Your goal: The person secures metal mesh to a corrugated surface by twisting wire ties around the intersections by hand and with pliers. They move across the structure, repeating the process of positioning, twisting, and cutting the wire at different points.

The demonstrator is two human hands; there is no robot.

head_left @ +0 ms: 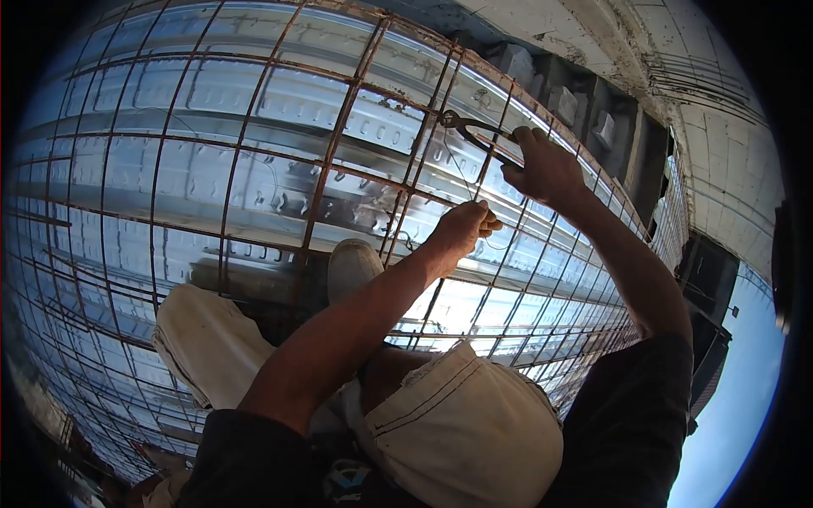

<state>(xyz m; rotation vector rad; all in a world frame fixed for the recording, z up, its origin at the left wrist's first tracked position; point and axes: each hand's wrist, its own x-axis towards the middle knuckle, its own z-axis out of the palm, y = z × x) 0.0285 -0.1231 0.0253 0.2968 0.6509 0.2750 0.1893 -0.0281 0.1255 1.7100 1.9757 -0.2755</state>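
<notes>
My right hand [546, 167] is closed around the handles of a pair of pincers [476, 134]. The jaws of the pincers are at a crossing of rusty rebar [347, 79], near the mesh's upper edge. From that crossing a thin tie wire [458, 162] runs down to my left hand [467, 229], whose fingers are pinched on it. A loose end of the wire curls out below those fingers. Whether the jaws grip the wire cannot be made out at this size.
Ribbed shiny metal decking [296, 102] lies under the rebar grid. My shoe [353, 269] and bent knees are over the mesh. A concrete ledge [593, 25] with chunky blocks [562, 105] borders the upper right. Part of another person shows at the lower left.
</notes>
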